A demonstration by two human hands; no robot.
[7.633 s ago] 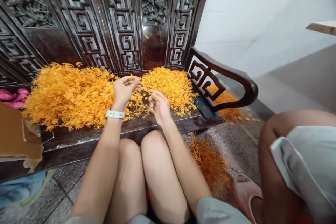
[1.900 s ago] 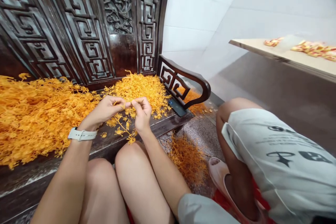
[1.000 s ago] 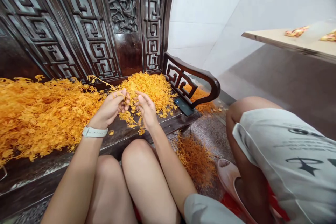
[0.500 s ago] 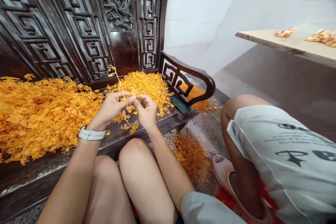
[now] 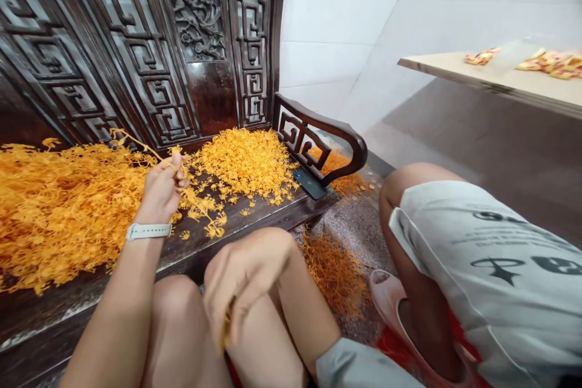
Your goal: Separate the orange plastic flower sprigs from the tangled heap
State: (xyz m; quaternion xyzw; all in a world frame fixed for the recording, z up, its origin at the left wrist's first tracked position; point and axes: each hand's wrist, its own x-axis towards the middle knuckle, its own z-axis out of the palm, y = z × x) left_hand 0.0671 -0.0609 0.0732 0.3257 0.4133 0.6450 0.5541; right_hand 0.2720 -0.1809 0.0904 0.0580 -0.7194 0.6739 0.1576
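My left hand (image 5: 163,188), with a pale watch band on its wrist, pinches an orange strand (image 5: 140,144) that reaches up and left over the large orange pile (image 5: 68,212). My right hand (image 5: 250,279) is lowered over my knees, blurred, its fingers curled around a small brownish-orange piece (image 5: 227,322). A smaller yellow-orange pile (image 5: 248,160) of loose little pieces lies on the dark wooden bench (image 5: 254,218), beyond both hands. Several stray pieces and a short strand (image 5: 213,221) lie just right of my left hand.
A phone (image 5: 310,184) lies by the carved armrest (image 5: 350,139). Orange stems (image 5: 336,273) are heaped on the floor. Another person's leg and pale shorts (image 5: 477,242) are at right. Behind stands a board (image 5: 436,66) with red-yellow packets.
My hands have separated. My right hand dropped toward my knees, while my left moved slightly left with the strand, now slanting further left. The view has shifted slightly.
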